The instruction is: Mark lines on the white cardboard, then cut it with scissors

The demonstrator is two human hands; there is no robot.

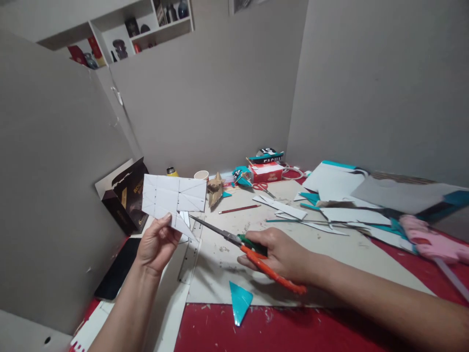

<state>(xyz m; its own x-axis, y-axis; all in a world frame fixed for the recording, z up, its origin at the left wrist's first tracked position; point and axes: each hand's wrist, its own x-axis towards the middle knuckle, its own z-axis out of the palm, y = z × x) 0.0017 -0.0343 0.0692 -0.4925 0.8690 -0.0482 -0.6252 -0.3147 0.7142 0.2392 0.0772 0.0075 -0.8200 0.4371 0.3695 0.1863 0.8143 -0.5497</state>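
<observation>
My left hand (159,242) pinches a white piece of card (164,193) marked with drawn lines and dots, holding it up above the work surface. A cut runs into the card's lower edge, and a pointed flap hangs there. In my right hand (280,256) is a pair of scissors (252,256) with one orange and one green handle. Their blades point left, with the tips close to the cut; whether they touch the card I cannot tell. A turquoise scrap (241,300) lies below my right hand, and a clear ruler (191,256) is partly behind the card.
White and turquoise card offcuts (348,215) are piled at the right beside a pink glue gun (432,239). A pencil (239,209), red-handled scissors (264,188), a paper cup (201,175) and a red box (266,172) stand or lie farther back. A phone (119,269) and dark carton (126,200) are at left.
</observation>
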